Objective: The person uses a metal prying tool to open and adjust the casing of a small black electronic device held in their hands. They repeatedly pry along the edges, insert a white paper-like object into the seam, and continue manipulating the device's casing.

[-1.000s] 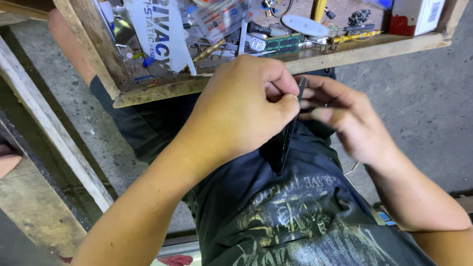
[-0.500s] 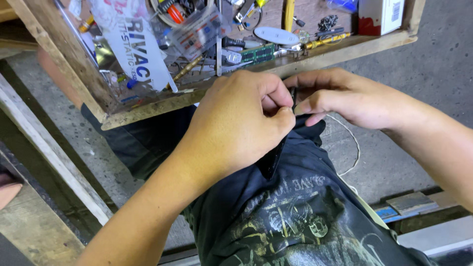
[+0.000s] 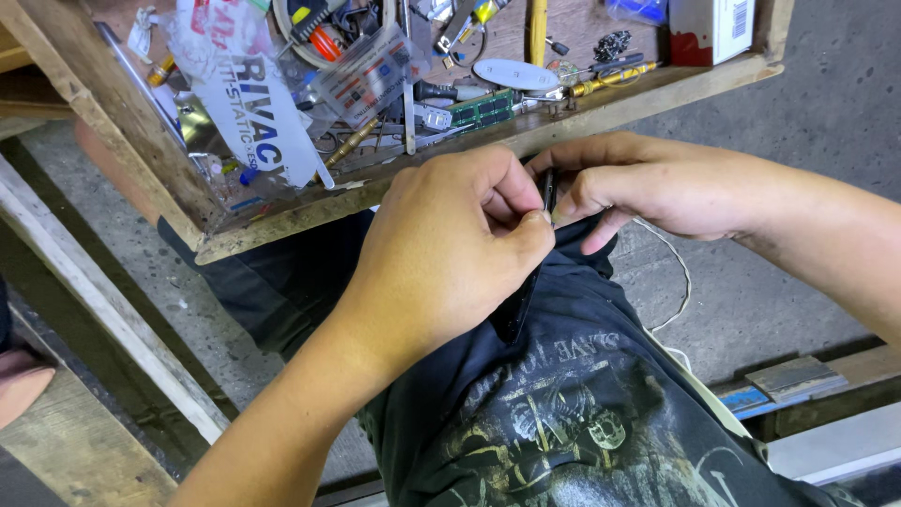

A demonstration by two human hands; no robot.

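Seen from the head camera, the left hand (image 3: 441,258) and the right hand (image 3: 648,183) meet over the person's lap, both pinching a thin black device (image 3: 526,282) held on edge between fingertips — its lower end resting against the dark printed shirt (image 3: 563,413). Just above the hands, a rough wooden tray (image 3: 282,225) serves as the surface, crowded with a green circuit board (image 3: 483,108), a clear plastic bag (image 3: 249,94), a brass-coloured tool (image 3: 601,84) and a white box (image 3: 709,28) — a thin white cord (image 3: 680,282) trails beside the right wrist.
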